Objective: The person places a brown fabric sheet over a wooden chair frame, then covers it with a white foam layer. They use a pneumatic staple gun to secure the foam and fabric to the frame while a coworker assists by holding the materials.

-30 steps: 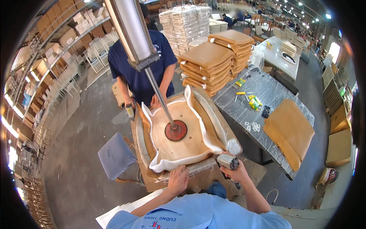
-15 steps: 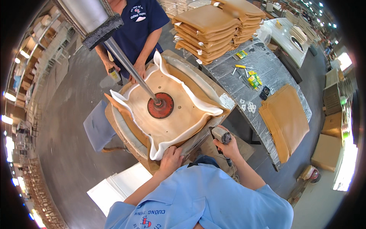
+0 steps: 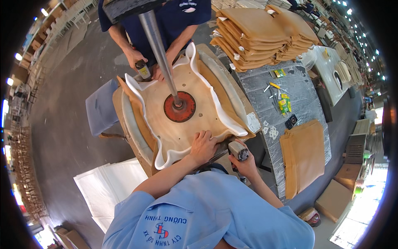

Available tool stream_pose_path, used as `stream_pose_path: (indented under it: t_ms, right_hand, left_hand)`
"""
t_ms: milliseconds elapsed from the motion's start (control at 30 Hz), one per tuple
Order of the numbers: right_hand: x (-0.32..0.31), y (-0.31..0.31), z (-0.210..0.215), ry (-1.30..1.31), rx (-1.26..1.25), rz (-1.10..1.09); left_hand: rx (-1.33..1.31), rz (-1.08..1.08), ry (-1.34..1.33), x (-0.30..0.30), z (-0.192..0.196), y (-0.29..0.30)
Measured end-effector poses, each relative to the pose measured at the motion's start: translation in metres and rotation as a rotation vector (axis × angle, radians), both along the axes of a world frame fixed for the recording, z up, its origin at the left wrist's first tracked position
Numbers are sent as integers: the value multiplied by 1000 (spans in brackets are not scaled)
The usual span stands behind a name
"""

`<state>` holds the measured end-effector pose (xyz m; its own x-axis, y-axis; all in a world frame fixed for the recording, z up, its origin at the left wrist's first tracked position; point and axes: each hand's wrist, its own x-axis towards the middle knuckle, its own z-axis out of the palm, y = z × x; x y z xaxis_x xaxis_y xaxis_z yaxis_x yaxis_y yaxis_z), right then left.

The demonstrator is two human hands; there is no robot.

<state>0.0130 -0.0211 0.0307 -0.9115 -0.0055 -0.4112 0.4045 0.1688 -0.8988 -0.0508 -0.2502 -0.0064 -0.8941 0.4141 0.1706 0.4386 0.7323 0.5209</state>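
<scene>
My left hand (image 3: 203,146) is closed over the near edge of a seat panel, its fingers curled on the brown cover (image 3: 206,74) and white padding (image 3: 227,124). In my right hand (image 3: 247,166) is a staple gun (image 3: 238,150), held by its grip just right of the left hand, its nose toward the panel's near edge. The pale wooden board (image 3: 195,93) lies inside the turned-up padding and cover. A red disc (image 3: 170,111) on a metal rod (image 3: 158,50) presses on the board's middle.
Across the panel, a co-worker in dark blue holds another staple gun (image 3: 143,69) at the far edge. A plastic-covered table (image 3: 309,99) on the right bears a brown stack (image 3: 257,37), folded brown covers (image 3: 304,153) and small boxes (image 3: 284,104). A blue-grey padded piece (image 3: 101,108) stands left.
My left hand has moved right along the near edge and farther onto the board. My staple gun is now closer to it. The co-worker's staple gun has come up to the panel.
</scene>
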Motion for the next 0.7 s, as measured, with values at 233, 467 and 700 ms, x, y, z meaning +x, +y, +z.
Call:
stream_pose_path:
  t_ms: [233,467,700]
  right_hand:
    - [-25,-3,16,-124,36,67]
    - [-60,-16,22,-227,84,171]
    - [-87,-33,32,-313,149,210]
  left_hand:
    - [79,116,12,-12,-18,-10]
    - [188,255,10,-14,-34,-6]
    - [254,265,-117,-19,-39,-8]
